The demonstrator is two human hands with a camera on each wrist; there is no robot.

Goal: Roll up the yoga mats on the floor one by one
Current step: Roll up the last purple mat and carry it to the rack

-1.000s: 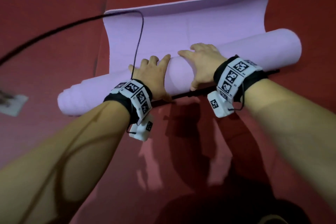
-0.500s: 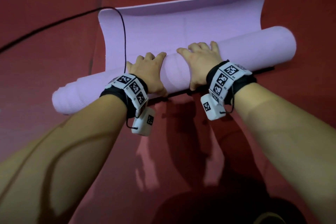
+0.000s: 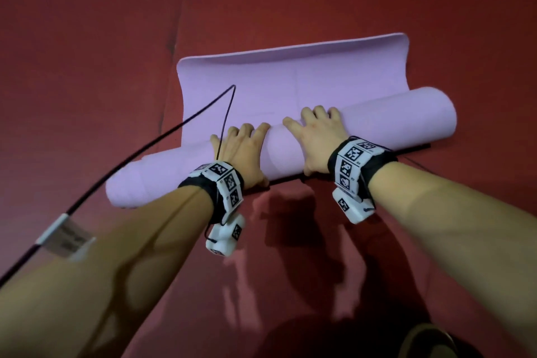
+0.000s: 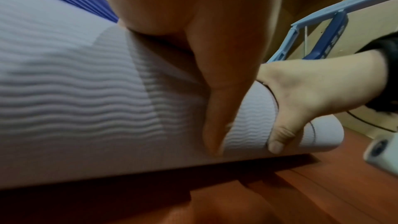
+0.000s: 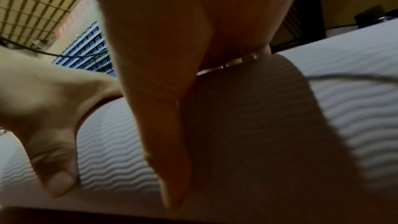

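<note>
Red floor (image 3: 87, 38): the mat (image 3: 290, 78) has rolled further; left hand (image 3: 244, 151) and right hand (image 3: 316, 136) press flat-fingered, short flap left.

Both forearms (image 3: 436, 227) run off the head view's edge; the cable tag (image 3: 65, 238) seems blurred.

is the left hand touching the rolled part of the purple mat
Touching. The left wrist view shows the left hand with its thumb and palm pressed against the rolled mat, with no gap.
</note>
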